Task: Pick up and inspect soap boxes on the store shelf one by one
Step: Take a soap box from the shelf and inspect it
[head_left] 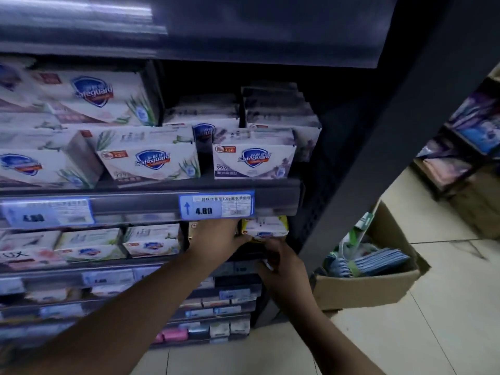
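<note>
A yellow-and-white soap box (266, 228) sits at the right end of the second shelf, just under the blue 4.80 price tag (216, 204). My left hand (216, 236) reaches in from the lower left and grips the box's left side. My right hand (281, 262) is below the box, its fingers touching the underside. On the shelf above stand white Safeguard boxes, one with a green leaf print (151, 161) and one with purple print (253, 158). More white soap boxes (151, 240) line the second shelf to the left.
The dark shelf upright (359, 158) rises right of the box. An open cardboard carton (365, 288) with packets stands on the tiled floor at the right. Lower shelves hold several small boxes and pink bars (173, 334). Another rack (470, 136) is at the far right.
</note>
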### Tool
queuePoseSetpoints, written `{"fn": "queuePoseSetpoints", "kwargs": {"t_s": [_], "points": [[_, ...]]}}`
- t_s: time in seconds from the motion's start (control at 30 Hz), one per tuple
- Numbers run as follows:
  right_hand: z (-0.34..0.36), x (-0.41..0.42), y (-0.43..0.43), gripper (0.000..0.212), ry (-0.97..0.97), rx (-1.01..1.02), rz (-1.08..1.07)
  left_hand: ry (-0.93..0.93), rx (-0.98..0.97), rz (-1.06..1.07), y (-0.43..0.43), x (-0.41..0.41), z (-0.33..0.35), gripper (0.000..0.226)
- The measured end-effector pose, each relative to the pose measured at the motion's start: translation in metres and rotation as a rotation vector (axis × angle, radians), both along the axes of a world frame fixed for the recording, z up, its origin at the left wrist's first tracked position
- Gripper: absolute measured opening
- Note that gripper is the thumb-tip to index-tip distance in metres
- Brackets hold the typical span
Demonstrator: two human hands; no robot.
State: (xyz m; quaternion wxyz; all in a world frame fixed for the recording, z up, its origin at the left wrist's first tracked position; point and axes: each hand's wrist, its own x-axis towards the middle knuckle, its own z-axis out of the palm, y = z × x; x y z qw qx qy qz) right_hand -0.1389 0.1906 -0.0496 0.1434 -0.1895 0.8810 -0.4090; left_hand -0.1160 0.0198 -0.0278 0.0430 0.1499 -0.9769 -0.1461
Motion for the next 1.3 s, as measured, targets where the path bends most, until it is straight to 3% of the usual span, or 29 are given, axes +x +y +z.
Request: {"fn": "queuePoseSetpoints", "kwargs": {"t_s": [0.2, 0.27, 0.37, 0.5, 0.63, 0.73, 0.87, 0.93, 1.0, 1.07, 1.17, 1.3], "points": [[0.019, 0.008, 0.016, 0.029, 0.073, -0.078, -0.130, 0.132, 0.161, 0.018, 0.003, 0.016, 0.025, 0.034], [0.033, 0.015, 0.026, 0.031, 0.105, -0.142, -0.144, 0.235, 0.467, 0.008, 0.003, 0.034, 0.039, 0.018], [0.057, 0.025, 0.035, 0.038, -0.035, -0.323, -0.061, 0.269, 0.933, -0.028, 0.002, 0.073, 0.055, 0.022], [0.071, 0.049, 0.032, 0.026, -0.288, -0.484, 0.091, 0.338, 1.210, 0.078, -0.005, 0.124, 0.050, 0.034], [0.069, 0.079, 0.019, 0.036, -0.455, -0.590, 0.089, 0.367, 1.220, 0.146, -0.006, 0.161, 0.051, 0.048], [0.069, 0.093, 0.015, 0.034, -0.466, -0.594, 0.091, 0.429, 1.254, 0.239, -0.006, 0.179, 0.052, 0.044], [0.077, 0.100, 0.014, 0.041, -0.626, -0.652, 0.043, 0.436, 1.167, 0.127, -0.007, 0.202, 0.059, 0.039], [0.083, 0.102, 0.014, 0.034, -0.675, -0.679, 0.086, 0.427, 1.092, 0.085, -0.008, 0.209, 0.064, 0.043], [0.088, 0.105, 0.015, 0.033, -0.566, -0.680, 0.164, 0.405, 1.096, 0.051, -0.008, 0.214, 0.070, 0.056], [0.090, 0.106, 0.018, 0.048, -0.410, -0.665, 0.244, 0.407, 1.162, 0.026, -0.009, 0.215, 0.072, 0.070], [0.092, 0.108, 0.021, 0.063, -0.322, -0.724, 0.344, 0.458, 1.224, 0.054, -0.007, 0.214, 0.077, 0.069], [0.096, 0.108, 0.023, 0.069, -0.288, -0.702, 0.407, 0.472, 1.218, 0.069, -0.005, 0.211, 0.077, 0.063]]}}
